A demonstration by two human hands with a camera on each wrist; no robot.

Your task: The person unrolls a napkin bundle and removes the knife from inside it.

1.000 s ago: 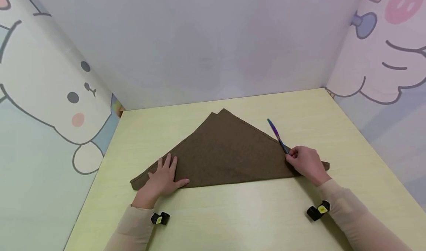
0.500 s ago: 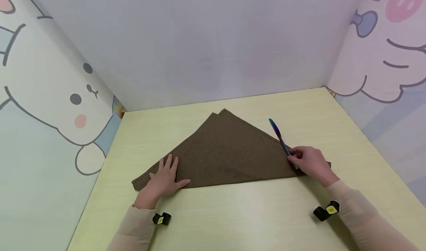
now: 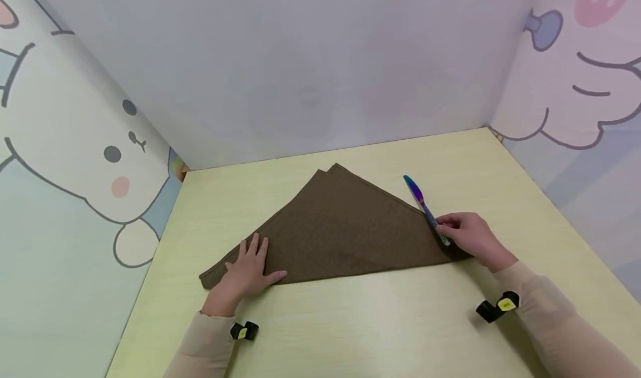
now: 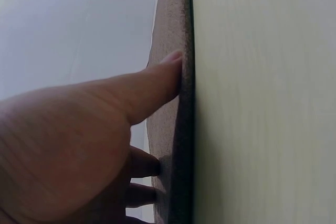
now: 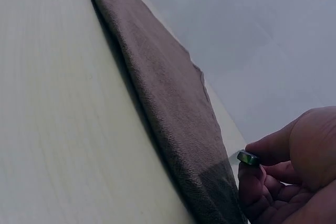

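Note:
A brown cloth (image 3: 345,227), folded into a wide triangle, lies on the table with its long folded edge toward me. My left hand (image 3: 243,275) rests spread on its left part; in the left wrist view the thumb (image 4: 152,85) lies along the folded edge. At the right part of the cloth, my right hand (image 3: 473,237) pinches a rainbow-coloured table knife (image 3: 413,189) by its handle. The blade points away from me, past the cloth's slanted far edge. In the right wrist view the handle's end (image 5: 248,157) shows between thumb and fingers. The cloth's right corner is hidden by my right hand.
A pale wood table (image 3: 370,322) bears the cloth. Behind it stands a plain pale wall (image 3: 320,77), with cartoon-printed panels at left (image 3: 75,133) and right (image 3: 591,88). Each wrist wears a small black camera on a strap.
My right hand has shifted a little to the right along the knife, so more of the handle shows. The blade has turned slightly. My left hand and the cloth stay about where they were.

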